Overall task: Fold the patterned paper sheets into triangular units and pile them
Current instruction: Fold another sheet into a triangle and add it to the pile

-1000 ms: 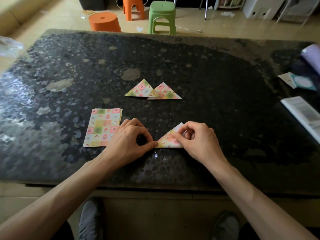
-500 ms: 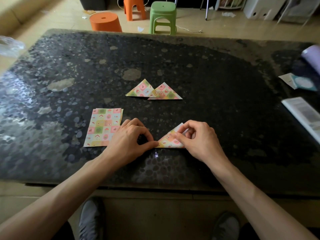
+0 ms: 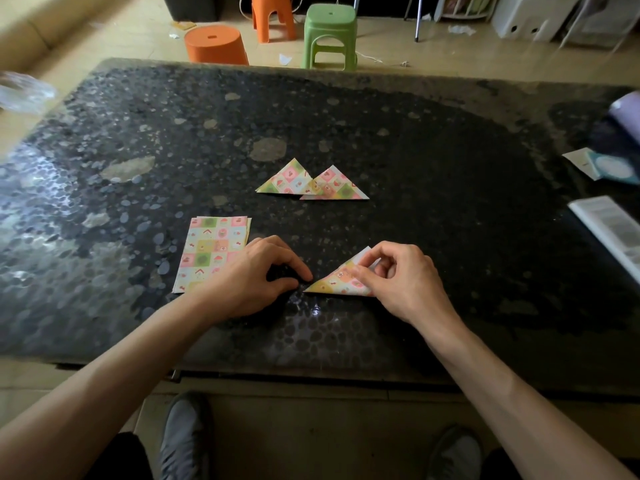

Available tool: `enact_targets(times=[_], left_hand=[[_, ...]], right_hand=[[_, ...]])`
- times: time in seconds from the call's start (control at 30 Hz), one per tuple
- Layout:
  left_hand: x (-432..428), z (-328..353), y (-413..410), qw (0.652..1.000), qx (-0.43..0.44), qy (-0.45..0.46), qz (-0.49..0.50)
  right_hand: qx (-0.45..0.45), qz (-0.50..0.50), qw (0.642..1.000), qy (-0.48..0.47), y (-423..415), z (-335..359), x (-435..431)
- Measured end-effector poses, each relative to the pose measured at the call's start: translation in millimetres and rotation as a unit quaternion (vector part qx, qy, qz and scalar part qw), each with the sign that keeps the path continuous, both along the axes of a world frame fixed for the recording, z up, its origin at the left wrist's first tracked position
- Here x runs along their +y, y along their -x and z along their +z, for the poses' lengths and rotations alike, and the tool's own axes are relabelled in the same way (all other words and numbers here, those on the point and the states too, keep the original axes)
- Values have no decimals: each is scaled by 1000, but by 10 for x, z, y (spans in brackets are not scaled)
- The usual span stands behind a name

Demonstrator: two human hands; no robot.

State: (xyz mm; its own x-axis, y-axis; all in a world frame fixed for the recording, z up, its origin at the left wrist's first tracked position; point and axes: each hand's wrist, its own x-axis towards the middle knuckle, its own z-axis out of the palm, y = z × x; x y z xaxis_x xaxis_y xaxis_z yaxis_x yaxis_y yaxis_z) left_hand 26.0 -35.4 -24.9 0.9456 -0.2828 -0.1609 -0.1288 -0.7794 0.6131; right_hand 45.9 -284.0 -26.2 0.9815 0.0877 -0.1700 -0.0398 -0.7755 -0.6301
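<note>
Almost nothing has moved since half a second ago. Both hands stay at the same fold, and the left thumb has tucked back a little from the paper's corner.

Far left, a crumpled clear plastic bag (image 3: 24,93) is blurred at the edge of the dark speckled stone surface (image 3: 450,202). A stack of flat square pastel-patterned paper sheets (image 3: 211,252) lies near the front edge, its right side partly under the left hand (image 3: 249,278). The left grip is curled, index tip just beside the left corner of the half-folded patterned paper triangle (image 3: 334,282). Cannot tell if it touches or holds the corner.

Further back, mid-surface, two finished patterned paper triangles (image 3: 311,183) lie flat, and the right one overlaps the left one's corner.

The half-folded triangle lies on the surface between the hands, long edge toward the person. The right hand (image 3: 405,278) covers its right end. The right grip is closed on it, thumb and index pinching the upper flap, which is lifted slightly and shows its white underside.

Right edge: a teal and white card (image 3: 606,166), an open printed booklet (image 3: 609,226), and a pale purple roll (image 3: 627,105).

On the floor behind are a round orange plastic stool (image 3: 216,45) and a green plastic stool (image 3: 330,36).
</note>
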Motion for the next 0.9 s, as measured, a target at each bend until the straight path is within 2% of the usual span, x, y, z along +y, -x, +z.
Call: enact_targets(times=[0.2,0.37,0.77,0.9], left_hand=[[-109,-8,22,995,-35,66,59],[-200,-61,118,995,-75,0,71],[-169,-54,116,996,-60,-3,60],[-154,-32,108,997,-53,-10,46]], right_hand=[[1,-3,1000,5,-3,6,5],[1,-6,1000,0,11,14,-8],[1,-1,1000,-8,-7,5,-7],[-27,29,999,2,26,11,-11]])
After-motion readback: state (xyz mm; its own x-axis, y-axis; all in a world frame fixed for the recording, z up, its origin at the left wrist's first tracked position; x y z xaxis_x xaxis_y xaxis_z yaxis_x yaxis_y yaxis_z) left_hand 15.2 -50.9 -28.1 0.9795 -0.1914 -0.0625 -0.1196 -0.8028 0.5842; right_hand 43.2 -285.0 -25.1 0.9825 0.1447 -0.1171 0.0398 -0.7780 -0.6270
